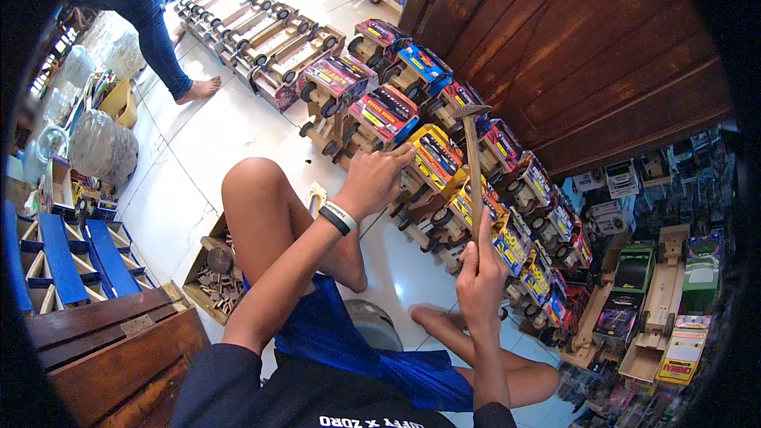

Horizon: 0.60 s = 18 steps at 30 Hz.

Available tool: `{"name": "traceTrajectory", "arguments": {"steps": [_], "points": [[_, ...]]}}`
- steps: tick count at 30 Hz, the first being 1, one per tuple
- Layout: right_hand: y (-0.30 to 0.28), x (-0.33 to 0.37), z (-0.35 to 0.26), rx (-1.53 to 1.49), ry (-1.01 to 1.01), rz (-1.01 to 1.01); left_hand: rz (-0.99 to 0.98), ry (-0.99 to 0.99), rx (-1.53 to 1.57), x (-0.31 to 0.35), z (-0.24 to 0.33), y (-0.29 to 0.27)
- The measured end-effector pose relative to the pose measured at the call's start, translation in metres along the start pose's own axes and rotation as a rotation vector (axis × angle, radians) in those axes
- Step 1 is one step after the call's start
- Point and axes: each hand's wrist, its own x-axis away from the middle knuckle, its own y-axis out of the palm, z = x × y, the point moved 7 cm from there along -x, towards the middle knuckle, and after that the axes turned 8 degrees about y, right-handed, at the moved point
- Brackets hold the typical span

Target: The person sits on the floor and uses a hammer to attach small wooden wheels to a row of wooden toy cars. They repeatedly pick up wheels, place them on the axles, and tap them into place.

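My right hand point(482, 273) is closed round the wooden handle of a hammer point(474, 162). The hammer stands upright above the toy trucks, its head at the top. My left hand point(376, 178) reaches to the near side of the rows, by a yellow-and-orange toy truck point(437, 160) and a red toy truck point(384, 113). Its fingers are bent together against the trucks, and what they hold is hidden. The wooden trucks have printed cabs and black wheels, and several lie tipped with their wheels toward me.
Wooden truck chassis point(261, 43) line up at the far left. A box of small wood pieces point(216, 281) sits beside my left knee. Blue-slatted truck beds point(59, 257) lie left. A brown wooden door point(602, 55) borders the rows. Another person's bare foot point(198, 90) stands on the tiles.
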Motion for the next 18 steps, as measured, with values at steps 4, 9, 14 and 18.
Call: {"name": "traceTrajectory", "arguments": {"steps": [4, 9, 14, 18], "points": [[0.02, -0.01, 0.014, 0.224, 0.05, -0.172, 0.006, 0.02, 0.048, 0.001, 0.0, 0.001], [0.011, -0.014, 0.011, 0.171, 0.021, -0.123, 0.04, 0.039, 0.041, 0.001, 0.0, -0.002], [0.01, -0.008, 0.002, 0.022, 0.018, -0.045, 0.055, 0.047, 0.027, 0.003, -0.001, 0.001], [0.021, -0.013, 0.013, 0.205, 0.046, -0.183, 0.024, 0.048, 0.006, 0.006, 0.001, 0.005]]}}
